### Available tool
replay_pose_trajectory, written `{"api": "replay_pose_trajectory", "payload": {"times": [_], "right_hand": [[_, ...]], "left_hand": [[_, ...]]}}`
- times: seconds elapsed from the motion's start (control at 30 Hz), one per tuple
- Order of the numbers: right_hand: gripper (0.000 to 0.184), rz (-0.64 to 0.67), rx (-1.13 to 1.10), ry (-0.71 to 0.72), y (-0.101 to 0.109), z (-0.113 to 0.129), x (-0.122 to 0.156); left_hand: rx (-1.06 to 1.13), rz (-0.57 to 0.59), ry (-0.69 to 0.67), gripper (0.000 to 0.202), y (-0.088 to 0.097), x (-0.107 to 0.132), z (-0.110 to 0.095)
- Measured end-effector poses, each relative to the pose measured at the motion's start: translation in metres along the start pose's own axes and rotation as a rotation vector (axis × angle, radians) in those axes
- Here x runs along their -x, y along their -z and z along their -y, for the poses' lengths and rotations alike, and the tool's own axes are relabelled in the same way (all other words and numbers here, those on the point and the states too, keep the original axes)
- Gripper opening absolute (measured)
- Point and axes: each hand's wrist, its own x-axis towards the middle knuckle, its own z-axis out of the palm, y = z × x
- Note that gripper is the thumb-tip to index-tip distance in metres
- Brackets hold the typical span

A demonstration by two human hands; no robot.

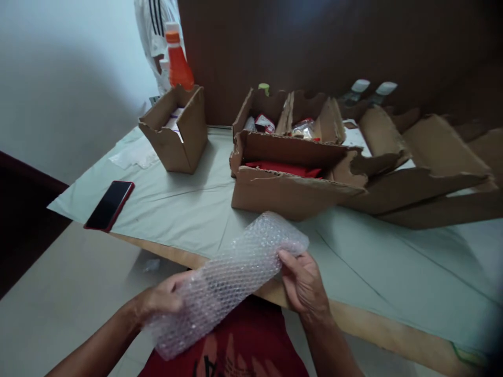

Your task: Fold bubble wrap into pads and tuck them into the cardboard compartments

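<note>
I hold a long roll of clear bubble wrap (231,277) slantwise over the near table edge, above my red shirt. My left hand (163,299) grips its lower left end, with the fingers partly hidden behind the wrap. My right hand (302,283) is closed on the upper right part, thumb on top. What the wrap encloses cannot be made out.
On the pale cloth-covered table (188,209) lie a red-cased phone (109,205) at left, a small open carton (176,128), and a wide carton (291,178) with red contents. More torn cartons (424,167) stretch right. An orange bottle (177,60) and a person in a striped top (153,31) stand behind.
</note>
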Motion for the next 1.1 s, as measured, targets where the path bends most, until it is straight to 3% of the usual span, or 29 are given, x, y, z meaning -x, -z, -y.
{"api": "replay_pose_trajectory", "payload": {"times": [0.13,0.23,0.33,0.47,0.53,0.63,0.7,0.77,0.83,0.93,1.0,1.03,1.1], "right_hand": [[0.046,-0.181,0.105,0.174,0.037,0.01,0.005],[0.041,-0.319,0.15,0.279,0.055,0.013,0.006],[0.041,-0.369,0.236,0.216,0.07,0.015,0.008],[0.048,-0.261,0.457,0.049,0.099,0.022,0.023],[0.049,-0.325,0.559,0.07,0.116,0.032,0.036],[0.038,-0.447,0.762,0.22,0.127,0.048,0.05],[0.025,-0.358,0.93,0.367,0.112,0.054,0.047],[0.019,-0.105,1.064,0.542,0.077,0.05,0.034],[0.025,0.225,1.14,0.693,0.032,0.036,0.014],[0.033,0.647,1.309,0.748,-0.017,0.012,-0.015],[0.033,0.763,1.391,0.71,-0.015,0.003,-0.026],[0.032,0.745,1.417,0.687,-0.002,0.002,-0.029],[0.031,0.563,1.463,0.648,0.044,0.008,-0.03]], "left_hand": [[-0.299,-0.083,0.057,0.048,-0.006,-0.021,-0.012],[-0.505,-0.113,0.055,0.045,-0.001,-0.05,-0.045],[-0.78,-0.141,0.067,0.041,0.009,-0.085,-0.088],[-1.372,-0.285,0.049,0.037,0.02,-0.117,-0.128],[-1.705,-0.454,-0.096,0.043,0.022,-0.115,-0.132],[-2.008,-0.659,-0.508,0.035,0.018,-0.096,-0.117],[-2.067,-0.611,-0.744,0.023,0.01,-0.085,-0.096],[-2.082,-0.489,-0.843,0.021,0.0,-0.082,-0.076],[-2.103,-0.39,-0.802,0.022,-0.007,-0.086,-0.06],[-2.114,-0.351,-0.635,0.02,-0.006,-0.095,-0.051],[-2.077,-0.338,-0.573,0.02,0.001,-0.098,-0.051],[-2.052,-0.331,-0.563,0.021,0.004,-0.099,-0.051],[-2.009,-0.312,-0.565,0.023,0.009,-0.099,-0.051]]}}
